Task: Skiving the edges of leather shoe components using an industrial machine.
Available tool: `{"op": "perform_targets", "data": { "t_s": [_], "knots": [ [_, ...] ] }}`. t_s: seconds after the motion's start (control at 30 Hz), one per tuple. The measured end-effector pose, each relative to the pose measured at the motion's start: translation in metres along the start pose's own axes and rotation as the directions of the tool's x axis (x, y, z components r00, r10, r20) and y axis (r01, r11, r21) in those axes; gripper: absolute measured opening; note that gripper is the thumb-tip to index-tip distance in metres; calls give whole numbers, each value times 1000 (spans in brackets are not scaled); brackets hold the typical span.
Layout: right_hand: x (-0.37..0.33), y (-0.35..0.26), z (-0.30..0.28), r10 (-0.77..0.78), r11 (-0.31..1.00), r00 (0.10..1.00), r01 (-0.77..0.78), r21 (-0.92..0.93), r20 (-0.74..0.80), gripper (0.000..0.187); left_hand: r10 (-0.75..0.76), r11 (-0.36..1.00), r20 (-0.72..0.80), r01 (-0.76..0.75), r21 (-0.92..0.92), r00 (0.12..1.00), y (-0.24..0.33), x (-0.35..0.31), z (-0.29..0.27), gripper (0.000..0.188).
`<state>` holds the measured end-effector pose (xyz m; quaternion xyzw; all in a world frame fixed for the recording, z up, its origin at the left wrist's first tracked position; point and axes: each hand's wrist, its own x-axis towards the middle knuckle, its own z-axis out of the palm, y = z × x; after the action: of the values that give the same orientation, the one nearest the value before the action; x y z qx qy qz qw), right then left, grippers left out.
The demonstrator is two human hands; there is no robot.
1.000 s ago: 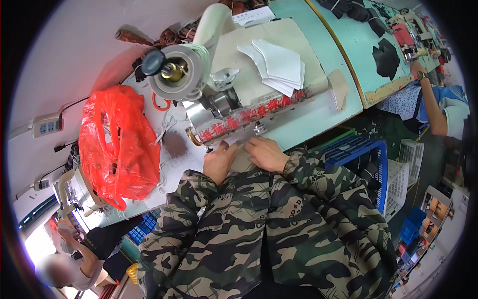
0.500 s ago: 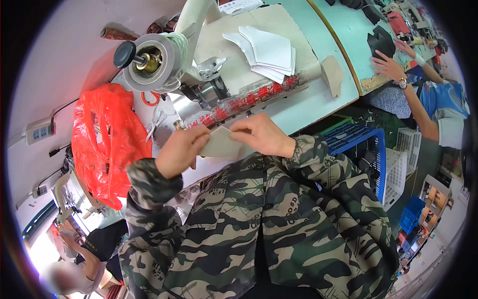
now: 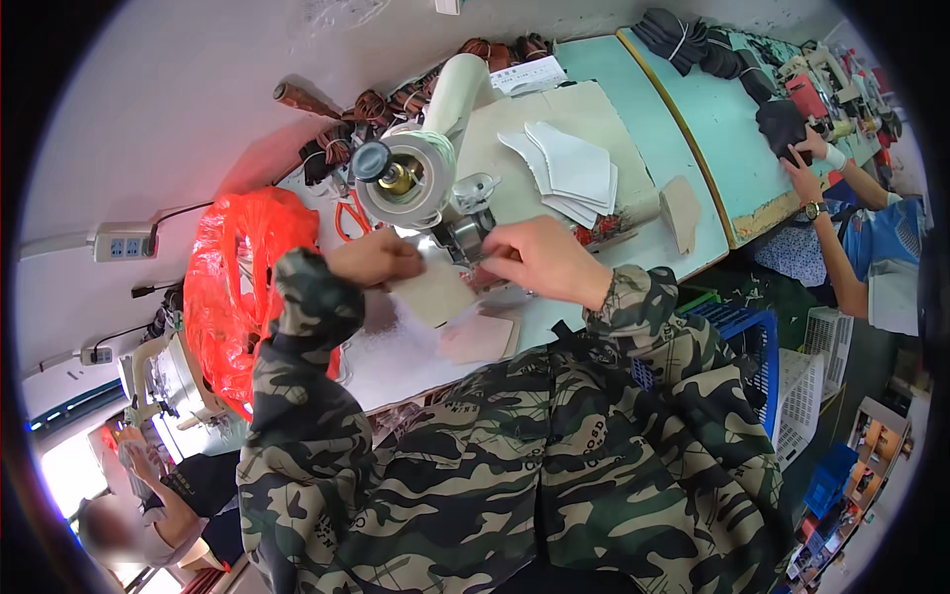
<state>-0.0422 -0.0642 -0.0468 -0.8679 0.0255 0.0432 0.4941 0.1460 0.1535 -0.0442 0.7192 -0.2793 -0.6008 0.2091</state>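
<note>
A thin beige panel [image 3: 433,294] with angled edges is tilted above the white table, just in front of the machine. My left hand [image 3: 379,257], slightly blurred, has its fingers curled closed at the panel's upper left edge. On the other side, my right hand [image 3: 546,259] is closed, thumb and fingers pinched by the panel's upper right edge, close to the machine's metal working head [image 3: 467,238]. Its fingertips are partly hidden. Above stands the machine's round grey housing [image 3: 427,203] with a black knob [image 3: 372,160]. Below the panel lie several pale flat pieces [image 3: 480,339].
White cut pieces [image 3: 569,168] lie stacked on the machine's bed. A red plastic bag [image 3: 233,297] sits at the left, beside red-handled pliers [image 3: 348,220]. A blue crate [image 3: 752,342] stands at the right. A co-worker's hands [image 3: 807,163] handle dark material; another person sits lower left.
Both hands have moved away from my body toward the machine with the beige panel. The view has shifted, so the pale pieces on the table now show.
</note>
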Motion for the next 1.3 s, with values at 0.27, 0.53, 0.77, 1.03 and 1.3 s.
{"op": "perform_targets", "data": {
  "t_s": [0.27,0.53,0.77,1.03,1.3],
  "knots": [
    [29,5,-21,-123,932,991,136,-337,62,24,8,969,-230,50,242,973,33,5,16,27],
    [-17,4,-61,-452,755,848,198,-625,-276,18,807,523,402,-840,-145,433,89,-81,136,42],
    [-124,-61,-20,-401,902,658,162,401,638,23,725,602,423,-799,-8,543,73,-90,158,38],
    [-147,-67,-19,-231,972,774,209,107,590,15,778,562,265,-819,115,570,73,-84,161,21],
    [-147,-75,-2,-257,960,943,224,168,211,11,674,721,-136,-686,-96,727,66,-91,169,19]
  ]
}}
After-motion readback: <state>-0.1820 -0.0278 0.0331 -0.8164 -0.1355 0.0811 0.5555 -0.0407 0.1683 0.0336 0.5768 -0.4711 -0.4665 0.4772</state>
